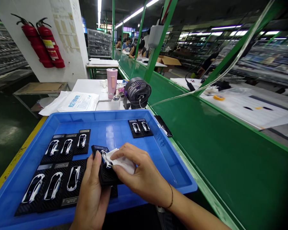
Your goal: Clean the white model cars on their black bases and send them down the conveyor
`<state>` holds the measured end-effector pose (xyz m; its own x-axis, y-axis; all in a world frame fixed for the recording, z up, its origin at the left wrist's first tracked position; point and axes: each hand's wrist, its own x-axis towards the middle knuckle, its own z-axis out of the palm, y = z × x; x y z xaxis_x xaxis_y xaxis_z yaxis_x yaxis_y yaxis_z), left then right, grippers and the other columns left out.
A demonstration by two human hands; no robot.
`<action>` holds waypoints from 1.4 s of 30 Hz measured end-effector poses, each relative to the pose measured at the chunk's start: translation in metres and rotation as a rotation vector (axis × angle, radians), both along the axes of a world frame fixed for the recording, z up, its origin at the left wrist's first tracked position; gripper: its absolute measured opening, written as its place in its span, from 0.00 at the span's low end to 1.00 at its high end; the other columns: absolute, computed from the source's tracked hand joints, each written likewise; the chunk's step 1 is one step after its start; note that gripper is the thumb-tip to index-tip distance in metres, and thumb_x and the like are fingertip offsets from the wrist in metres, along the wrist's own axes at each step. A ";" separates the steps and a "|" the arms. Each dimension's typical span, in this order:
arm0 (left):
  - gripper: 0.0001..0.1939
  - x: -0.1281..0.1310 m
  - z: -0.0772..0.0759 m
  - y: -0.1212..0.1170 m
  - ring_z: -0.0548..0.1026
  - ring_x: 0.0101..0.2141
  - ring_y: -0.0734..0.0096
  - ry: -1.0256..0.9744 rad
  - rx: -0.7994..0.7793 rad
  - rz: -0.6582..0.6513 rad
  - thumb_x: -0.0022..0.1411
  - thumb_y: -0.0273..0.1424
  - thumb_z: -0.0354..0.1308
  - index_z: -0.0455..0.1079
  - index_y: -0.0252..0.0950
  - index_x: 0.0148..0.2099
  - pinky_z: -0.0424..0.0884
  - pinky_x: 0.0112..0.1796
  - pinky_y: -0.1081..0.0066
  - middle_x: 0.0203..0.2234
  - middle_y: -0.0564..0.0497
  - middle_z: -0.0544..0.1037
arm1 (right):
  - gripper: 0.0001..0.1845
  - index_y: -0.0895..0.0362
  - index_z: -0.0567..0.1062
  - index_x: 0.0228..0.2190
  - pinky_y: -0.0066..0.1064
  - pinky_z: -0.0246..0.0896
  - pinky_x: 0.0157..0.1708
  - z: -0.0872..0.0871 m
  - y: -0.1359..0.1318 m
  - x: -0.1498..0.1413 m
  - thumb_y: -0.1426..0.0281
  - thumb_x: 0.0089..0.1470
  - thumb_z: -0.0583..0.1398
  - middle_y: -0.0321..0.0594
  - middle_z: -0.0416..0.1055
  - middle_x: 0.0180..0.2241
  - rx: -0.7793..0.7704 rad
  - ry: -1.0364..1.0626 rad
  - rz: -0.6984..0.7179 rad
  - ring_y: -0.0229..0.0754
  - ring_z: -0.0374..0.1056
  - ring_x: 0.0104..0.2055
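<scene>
We've got ceiling tubes (99, 12) over a dimmish background, glare on the blue tray (109, 130), stretchy smeared side edges.

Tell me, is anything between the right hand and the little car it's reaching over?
Yes, a white wipe: the right hand pinches it over the little car. The left hand grips the car's black base with nothing visible in between.

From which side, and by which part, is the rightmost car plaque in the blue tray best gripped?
Probably grip the rightmost plaque by its near and far edges, from above: another plaque crowds its left; a car occupies its middle.
</scene>
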<state>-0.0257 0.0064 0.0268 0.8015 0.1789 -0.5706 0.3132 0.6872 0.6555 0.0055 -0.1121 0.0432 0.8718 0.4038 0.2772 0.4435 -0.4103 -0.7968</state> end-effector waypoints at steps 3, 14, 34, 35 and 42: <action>0.17 0.000 -0.002 0.000 0.70 0.43 0.70 0.002 -0.011 -0.009 0.53 0.39 0.59 0.66 0.39 0.45 0.70 0.35 0.78 0.41 0.52 0.72 | 0.11 0.58 0.72 0.35 0.20 0.55 0.37 0.000 -0.001 0.000 0.77 0.46 0.56 0.36 0.66 0.33 -0.036 0.013 0.010 0.28 0.61 0.34; 0.11 0.011 0.001 -0.001 0.74 0.33 0.68 -0.010 -0.225 0.072 0.59 0.32 0.52 0.72 0.29 0.38 0.74 0.34 0.69 0.34 0.43 0.76 | 0.09 0.59 0.73 0.35 0.17 0.55 0.33 0.004 -0.008 0.004 0.74 0.49 0.56 0.36 0.67 0.33 0.038 0.049 0.015 0.27 0.61 0.34; 0.21 -0.001 -0.001 -0.001 0.68 0.47 0.66 0.030 0.059 -0.020 0.53 0.41 0.57 0.65 0.42 0.50 0.70 0.33 0.80 0.45 0.50 0.72 | 0.09 0.59 0.71 0.34 0.20 0.55 0.39 0.001 -0.001 0.003 0.76 0.47 0.57 0.35 0.66 0.33 -0.003 0.060 0.016 0.29 0.61 0.36; 0.22 -0.001 -0.001 0.000 0.68 0.48 0.67 0.022 0.075 -0.026 0.53 0.41 0.58 0.65 0.43 0.50 0.70 0.33 0.80 0.46 0.51 0.71 | 0.09 0.59 0.71 0.33 0.19 0.55 0.38 0.001 -0.001 0.003 0.76 0.47 0.57 0.35 0.66 0.33 -0.011 0.057 0.018 0.28 0.60 0.36; 0.20 0.003 -0.007 0.002 0.70 0.44 0.67 -0.019 0.041 0.005 0.53 0.38 0.59 0.66 0.41 0.49 0.71 0.32 0.78 0.44 0.49 0.72 | 0.09 0.58 0.71 0.34 0.19 0.55 0.38 0.000 -0.003 0.006 0.75 0.47 0.58 0.35 0.66 0.33 -0.039 0.081 0.034 0.28 0.60 0.36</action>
